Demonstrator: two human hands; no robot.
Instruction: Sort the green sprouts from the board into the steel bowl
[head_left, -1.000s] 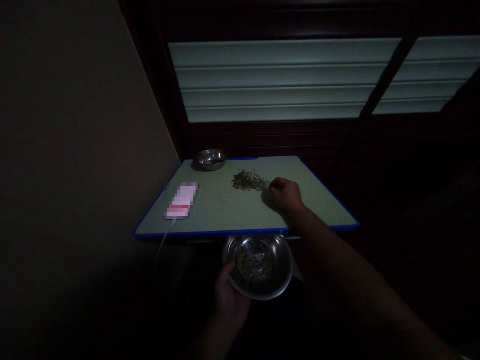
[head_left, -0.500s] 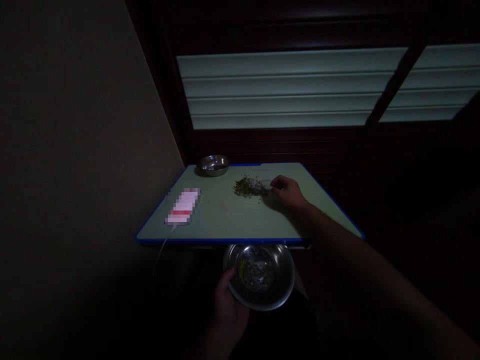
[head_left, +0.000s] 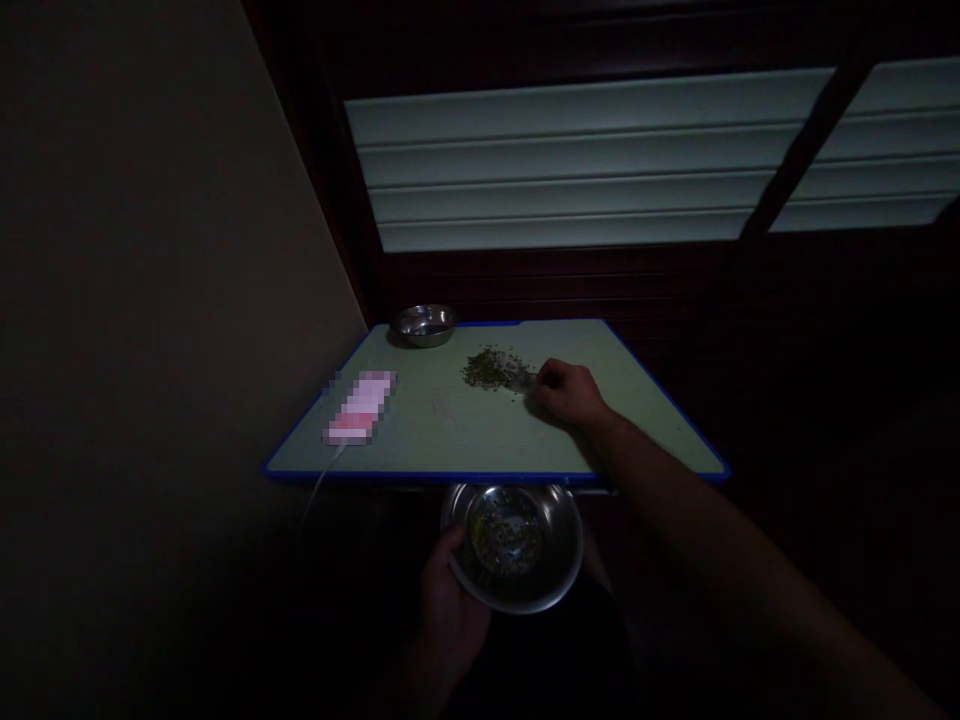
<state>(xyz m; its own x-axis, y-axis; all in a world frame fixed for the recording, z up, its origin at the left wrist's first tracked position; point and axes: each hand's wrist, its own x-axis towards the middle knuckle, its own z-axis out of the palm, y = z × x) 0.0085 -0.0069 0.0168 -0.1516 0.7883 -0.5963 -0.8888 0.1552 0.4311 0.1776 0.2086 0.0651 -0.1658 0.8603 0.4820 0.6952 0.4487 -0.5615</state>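
My left hand (head_left: 454,600) grips the rim of a steel bowl (head_left: 564,560) below the front edge of the table, its thumb over the left side. Green and dark bits (head_left: 504,540) lie in the bottom of that bowl. Over the tabletop, my right hand (head_left: 571,390) is closed, pinching a small translucent flat piece (head_left: 524,382) whose kind is too dim to tell. This piece touches the right side of a loose pile of small green and brown grains (head_left: 491,368) on the pale tabletop (head_left: 405,440).
A second steel bowl (head_left: 425,328) stands at the table's back left corner. Toward the left edge lies a phone (head_left: 361,408) with a blurred screen and a white cable (head_left: 319,490) hanging over the front. A wall (head_left: 165,300) rises on the left, slatted panels (head_left: 562,165) behind.
My right hand has moved the translucent piece slightly down and tilted it against the grains, which lie a little more spread. My left hand still holds the bowl. The view has shifted slightly.
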